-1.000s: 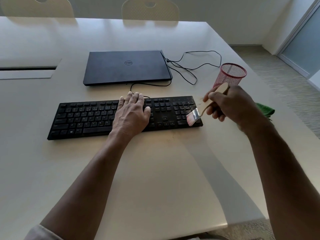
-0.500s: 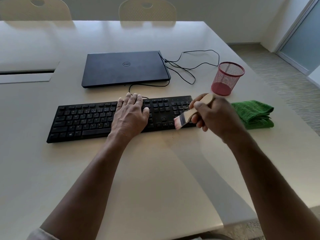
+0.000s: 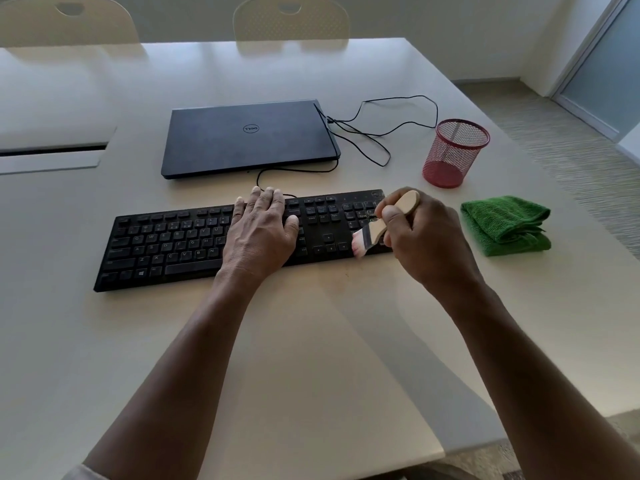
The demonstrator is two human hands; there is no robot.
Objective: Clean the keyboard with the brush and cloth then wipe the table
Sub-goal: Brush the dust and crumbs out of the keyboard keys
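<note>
A black keyboard (image 3: 166,244) lies across the middle of the white table (image 3: 311,358). My left hand (image 3: 259,233) rests flat on its keys right of centre, fingers straight. A small brush (image 3: 377,226) with a pale wooden handle is gripped in my right hand (image 3: 426,240). Its pink bristles touch the keyboard's front right part, by the arrow keys. My right hand hides part of the number pad. To the right of the keyboard a folded green cloth (image 3: 509,225) lies on the table.
A shut dark laptop (image 3: 249,136) sits behind the keyboard, with black cables (image 3: 381,133) looping off its right side. A red mesh cup (image 3: 453,152) stands behind the cloth. The table's right edge runs close by the cloth. Two chairs (image 3: 291,19) stand at the far side.
My right hand has swept the brush leftward and down across the keyboard's right end, uncovering the green cloth. My left hand has stayed in place on the keys.
</note>
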